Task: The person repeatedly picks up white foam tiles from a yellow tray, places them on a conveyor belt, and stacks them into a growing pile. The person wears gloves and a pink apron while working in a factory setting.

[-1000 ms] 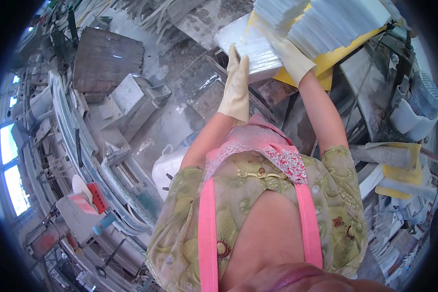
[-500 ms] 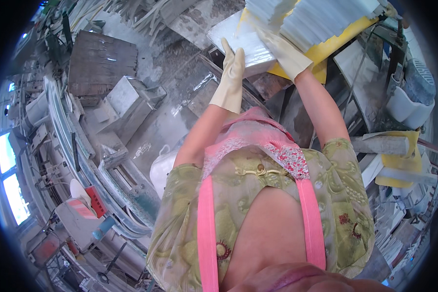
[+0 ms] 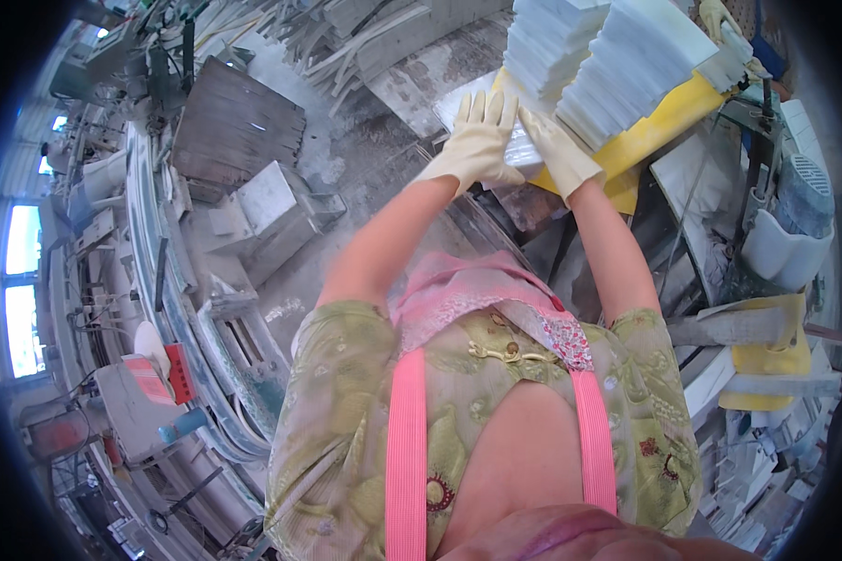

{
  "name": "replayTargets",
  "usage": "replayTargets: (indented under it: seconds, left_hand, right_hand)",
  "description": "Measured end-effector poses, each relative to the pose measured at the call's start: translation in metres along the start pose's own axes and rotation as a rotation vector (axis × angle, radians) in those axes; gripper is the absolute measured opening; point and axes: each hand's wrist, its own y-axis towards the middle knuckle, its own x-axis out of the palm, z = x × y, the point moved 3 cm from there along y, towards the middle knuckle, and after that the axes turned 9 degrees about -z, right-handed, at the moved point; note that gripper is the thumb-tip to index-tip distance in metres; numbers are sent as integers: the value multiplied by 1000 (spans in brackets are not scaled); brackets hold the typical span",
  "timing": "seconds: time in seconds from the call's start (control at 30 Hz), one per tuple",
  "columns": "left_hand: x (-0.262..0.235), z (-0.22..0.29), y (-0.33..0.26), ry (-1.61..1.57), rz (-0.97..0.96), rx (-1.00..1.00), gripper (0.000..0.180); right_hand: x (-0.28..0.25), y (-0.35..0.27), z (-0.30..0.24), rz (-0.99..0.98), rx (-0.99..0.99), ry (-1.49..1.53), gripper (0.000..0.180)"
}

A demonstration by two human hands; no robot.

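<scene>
Spreading its gloved fingers, the person's left hand [image 3: 477,145] is open over a glossy white block [image 3: 522,150], apparently resting on it, while the right hand [image 3: 557,154] comes in from the other side with its fingers together; from where I stand I can't tell whether that one grips anything. Between and beyond the gloves, the block sits at the left end of a yellow sheet [image 3: 660,117]. To my eye, steadying it well calls for flat palms and even pressure from both sides, since wet-looking surfaces could slip under rubber. Just past the right hand stand two stacks of grey-white slabs [image 3: 631,79] with stepped edges, so I'd keep knuckles and wrist off those corners; a knock might shift a layer. Farther off, another person's gloved hand [image 3: 714,19] shows near the stacks' far end, worth minding before any push that way.
</scene>
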Motion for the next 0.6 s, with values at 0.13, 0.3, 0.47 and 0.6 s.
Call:
replayTargets:
  seconds: [0.13,0.3,0.47,0.6]
  left_hand:
    - [-3,2,-2,-17,-38,2,130]
    - [-13,6,15,19,-254,-109,103]
    - [-16,6,13,0,-234,-130,81]
    - [-12,0,13,-71,-195,-123,89]
  right_hand:
    - [6,-11,3,3,-60,-98,88]
    - [-2,-7,-9,13,-48,69,89]
    - [1,-16,-15,249,116,1000,53]
    - [5,-50,-22,531,197,1023,49]
